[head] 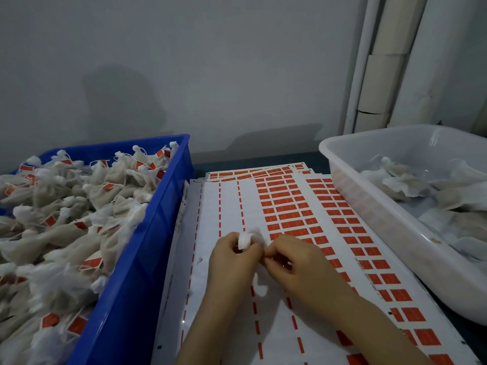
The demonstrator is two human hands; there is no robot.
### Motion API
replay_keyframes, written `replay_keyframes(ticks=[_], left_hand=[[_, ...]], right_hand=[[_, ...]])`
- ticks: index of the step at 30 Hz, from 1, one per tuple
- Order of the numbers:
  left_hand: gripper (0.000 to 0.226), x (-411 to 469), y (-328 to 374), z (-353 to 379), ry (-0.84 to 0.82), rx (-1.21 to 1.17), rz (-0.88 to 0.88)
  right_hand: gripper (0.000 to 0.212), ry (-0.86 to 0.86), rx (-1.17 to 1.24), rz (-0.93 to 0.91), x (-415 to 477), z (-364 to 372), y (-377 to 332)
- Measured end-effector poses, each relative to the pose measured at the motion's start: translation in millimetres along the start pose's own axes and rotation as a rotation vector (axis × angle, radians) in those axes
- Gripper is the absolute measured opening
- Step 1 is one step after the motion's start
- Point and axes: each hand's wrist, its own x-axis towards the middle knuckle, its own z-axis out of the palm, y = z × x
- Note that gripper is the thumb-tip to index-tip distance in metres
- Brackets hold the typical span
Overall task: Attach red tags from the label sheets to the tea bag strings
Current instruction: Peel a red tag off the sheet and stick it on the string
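Note:
My left hand (232, 259) grips a small white tea bag (249, 238) above the label sheets; its gathered top sticks out past my fingers. My right hand (295, 262) is right beside it, fingertips pinched together at the bag's edge; what they pinch is too small and blurred to name. Under both hands lie white label sheets (287, 214) with rows of red tags; the left columns are peeled bare. Part of the bag hangs below my left hand.
A blue crate (147, 248) on the left is heaped with tea bags that carry red tags. A translucent white tub (374, 206) on the right holds tea bags without tags. A grey wall stands behind, pale pipes at the back right.

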Motion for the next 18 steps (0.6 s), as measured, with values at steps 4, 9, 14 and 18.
replay_keyframes(ticks=[4, 9, 14, 18], left_hand=[[0.01, 5.1, -5.1, -1.7, 0.083, 0.197, 0.188], [0.012, 3.0, -10.2, -0.8, 0.023, 0.304, 0.436], [0.017, 0.8, -9.2, -1.3, 0.034, 0.205, 0.549], [0.031, 0.4, -5.8, -3.7, 0.26, 0.227, 0.533]], right_hand=[[0.002, 0.005, -0.031, 0.057, 0.3, 0.1, 3.7], [0.014, 0.109, -0.127, 0.002, 0.1, 0.4, 5.5], [0.019, 0.052, -0.076, -0.064, 1.7, -1.7, 1.5], [0.012, 0.033, -0.033, -0.023, 1.0, -0.3, 2.9]])
